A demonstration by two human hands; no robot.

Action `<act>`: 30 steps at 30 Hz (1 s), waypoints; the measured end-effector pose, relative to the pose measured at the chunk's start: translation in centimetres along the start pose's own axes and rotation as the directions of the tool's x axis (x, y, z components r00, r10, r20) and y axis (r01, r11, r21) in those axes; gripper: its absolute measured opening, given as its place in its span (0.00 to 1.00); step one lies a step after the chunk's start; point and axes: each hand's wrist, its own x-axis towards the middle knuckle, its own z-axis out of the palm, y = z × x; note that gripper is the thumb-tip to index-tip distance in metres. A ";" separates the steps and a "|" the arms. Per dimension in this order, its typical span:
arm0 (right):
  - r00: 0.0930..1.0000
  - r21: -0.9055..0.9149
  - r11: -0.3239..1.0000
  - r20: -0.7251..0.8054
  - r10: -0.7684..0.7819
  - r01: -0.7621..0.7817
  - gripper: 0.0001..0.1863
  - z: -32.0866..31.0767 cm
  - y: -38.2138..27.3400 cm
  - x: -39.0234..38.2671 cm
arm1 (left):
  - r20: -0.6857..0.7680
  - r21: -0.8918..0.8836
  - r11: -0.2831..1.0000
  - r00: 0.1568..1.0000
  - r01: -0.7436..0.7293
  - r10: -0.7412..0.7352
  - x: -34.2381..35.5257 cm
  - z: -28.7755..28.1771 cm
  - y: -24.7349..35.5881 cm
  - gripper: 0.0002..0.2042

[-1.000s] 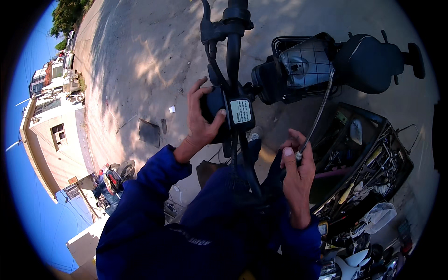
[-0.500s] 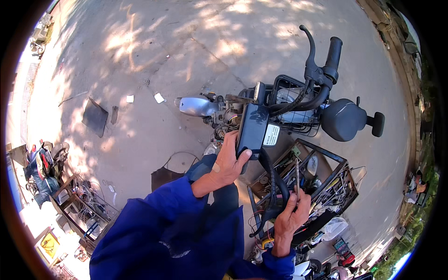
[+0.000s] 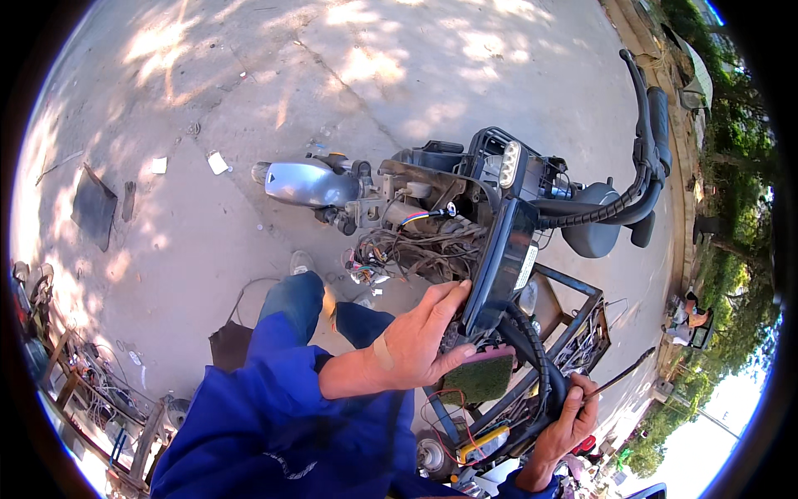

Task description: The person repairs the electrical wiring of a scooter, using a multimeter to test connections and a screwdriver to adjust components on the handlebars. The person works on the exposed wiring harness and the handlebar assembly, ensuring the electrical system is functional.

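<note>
An electric two-wheeler with its front cover off stands before me. Its glossy black dashboard panel (image 3: 509,258) has a white label and is tilted edge-on. My left hand (image 3: 416,337) is at the panel's near end, fingers along one edge and thumb at the corner. My right hand (image 3: 569,420) pinches a thin dark rod-like tool (image 3: 623,374), which points up and right; its exact kind is unclear. That hand is beside the near black handlebar (image 3: 549,358). Below the panel, a tangle of cables (image 3: 432,254) and a connector with coloured wires (image 3: 428,214) lie exposed.
The silver front mudguard (image 3: 312,183) points left. A metal-framed tool tray (image 3: 582,333) stands beyond the near handlebar. A dark flat sheet (image 3: 94,208) lies on the concrete at left. Boxes and cables (image 3: 108,391) crowd the lower left.
The handlebar and panel have turned and tilted, exposing the cables and a headlight strip. My left hand has shifted from the panel's face to its edge. My right hand has moved right and lower.
</note>
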 end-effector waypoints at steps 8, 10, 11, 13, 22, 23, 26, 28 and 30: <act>0.993 0.050 0.998 -0.113 0.031 -0.026 0.13 -0.5 1.4 0.1 | 0.141 -0.299 0.887 0.903 -0.352 0.406 -1.2 -2.0 -6.9 0.38; 0.991 0.056 0.998 -0.130 0.038 -0.031 0.14 0.5 0.4 -0.1 | 0.059 -0.369 0.843 0.896 -0.390 0.441 -2.0 -2.5 -7.8 0.30; 0.993 0.005 1.000 -0.122 -0.007 0.008 0.14 0.9 0.3 0.4 | 0.022 -0.410 0.817 0.891 -0.405 0.453 -2.8 -3.0 -8.6 0.27; 0.995 -0.056 0.998 -0.090 -0.039 0.034 0.15 0.6 0.5 1.1 | -0.096 -0.484 0.764 0.893 -0.427 0.439 -4.1 -4.9 -9.6 0.18; 0.994 -0.140 0.988 -0.088 -0.069 0.057 0.17 -0.1 0.8 2.0 | -0.798 -0.557 0.389 0.602 -0.733 -0.010 -8.6 -17.4 -6.6 0.12; 0.993 -0.222 0.974 -0.099 -0.060 0.037 0.17 -1.1 1.4 1.6 | -0.820 -0.516 0.382 0.571 -0.767 0.039 -8.7 -17.5 -7.3 0.19; 0.993 -0.119 0.993 -0.113 -0.017 0.003 0.15 -1.5 2.1 1.3 | -0.868 -0.470 0.334 0.497 -0.817 -0.005 -8.3 -17.6 -8.0 0.15; 0.993 -0.125 0.992 -0.113 0.017 -0.031 0.14 -2.0 1.8 1.6 | -0.870 -0.479 0.314 0.491 -0.820 -0.045 -7.6 -17.5 -8.8 0.13; 0.994 -0.102 0.993 -0.103 0.043 -0.053 0.14 -1.7 2.0 1.3 | -0.857 -0.506 0.315 0.510 -0.803 -0.076 -6.8 -17.1 -9.9 0.11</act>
